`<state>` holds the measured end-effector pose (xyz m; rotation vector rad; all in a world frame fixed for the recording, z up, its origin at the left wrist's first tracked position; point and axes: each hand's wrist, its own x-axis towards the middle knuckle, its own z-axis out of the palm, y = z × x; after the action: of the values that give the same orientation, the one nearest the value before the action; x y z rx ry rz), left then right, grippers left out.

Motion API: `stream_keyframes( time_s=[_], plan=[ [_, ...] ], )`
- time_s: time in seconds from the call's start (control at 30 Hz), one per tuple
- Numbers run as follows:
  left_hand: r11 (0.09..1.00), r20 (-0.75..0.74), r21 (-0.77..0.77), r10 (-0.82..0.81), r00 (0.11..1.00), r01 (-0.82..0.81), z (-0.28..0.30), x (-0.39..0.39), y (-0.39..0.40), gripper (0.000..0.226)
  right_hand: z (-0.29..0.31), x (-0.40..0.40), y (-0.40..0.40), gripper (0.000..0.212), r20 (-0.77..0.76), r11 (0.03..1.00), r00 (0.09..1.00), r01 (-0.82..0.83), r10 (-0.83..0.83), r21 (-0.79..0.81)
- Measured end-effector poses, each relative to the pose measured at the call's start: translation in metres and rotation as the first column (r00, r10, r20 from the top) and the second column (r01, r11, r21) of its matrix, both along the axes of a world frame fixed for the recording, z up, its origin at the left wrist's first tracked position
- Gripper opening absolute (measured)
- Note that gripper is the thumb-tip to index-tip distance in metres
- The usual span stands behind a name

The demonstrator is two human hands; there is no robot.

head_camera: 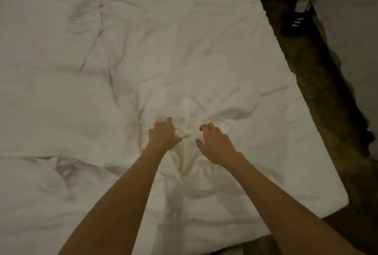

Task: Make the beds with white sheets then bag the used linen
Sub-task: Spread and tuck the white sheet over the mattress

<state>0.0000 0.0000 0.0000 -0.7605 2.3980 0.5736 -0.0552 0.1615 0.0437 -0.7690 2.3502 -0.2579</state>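
Two hands (pixel 163 135) (pixel 214 145) apparently bunch white sheet (pixel 194 60); shoe (pixel 296 19) beside bed.

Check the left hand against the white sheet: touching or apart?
Touching. The head view shows the left hand with its fingertips dug into a bunched fold of the white sheet, creases fanning out from them.

My left hand (pixel 163 135) grips a bunch of the wrinkled white sheet (pixel 200 54) on the bed, fingers curled into the cloth. My right hand (pixel 214 144) hovers just beside it, fingers bent. A black striped shoe (pixel 297 18) stands on the dark floor (pixel 319 91) beyond the bed's edge.
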Motion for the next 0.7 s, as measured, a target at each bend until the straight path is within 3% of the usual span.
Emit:
stream_keyframes(
  time_s=[0.1, 0.2, 0.33, 0.6, 0.7],
  plan=[
    [0.998, 0.067, -0.035, -0.055, 0.996, 0.057, -0.006, -0.002, 0.006, 0.064, -0.012, -0.006, 0.015, 0.043, 0.043, 0.993, 0.992, 0.119, -0.118, -0.019],
    [0.999, -0.025, 0.02, -0.049, 0.998, 0.05, -0.006, -0.001, 0.011, 0.039, -0.025, -0.017, 0.029, 0.043, 0.086, 0.975, 0.971, 0.223, -0.221, -0.01],
    [0.996, -0.14, 0.077, -0.026, 0.99, 0.037, -0.005, -0.006, 0.01, 0.044, -0.036, -0.035, 0.042, 0.043, 0.124, 0.946, 0.94, 0.323, -0.318, -0.026],
    [0.987, -0.283, 0.158, 0.004, 0.959, 0.043, 0.007, -0.038, 0.003, 0.031, -0.044, -0.066, 0.037, 0.046, 0.123, 0.962, 0.958, 0.267, -0.259, -0.06],
    [0.991, -0.327, 0.101, 0.12, 0.937, -0.092, 0.008, -0.045, -0.01, 0.028, -0.05, -0.082, 0.037, 0.047, 0.107, 0.946, 0.944, 0.319, -0.313, -0.053]
  ],
)
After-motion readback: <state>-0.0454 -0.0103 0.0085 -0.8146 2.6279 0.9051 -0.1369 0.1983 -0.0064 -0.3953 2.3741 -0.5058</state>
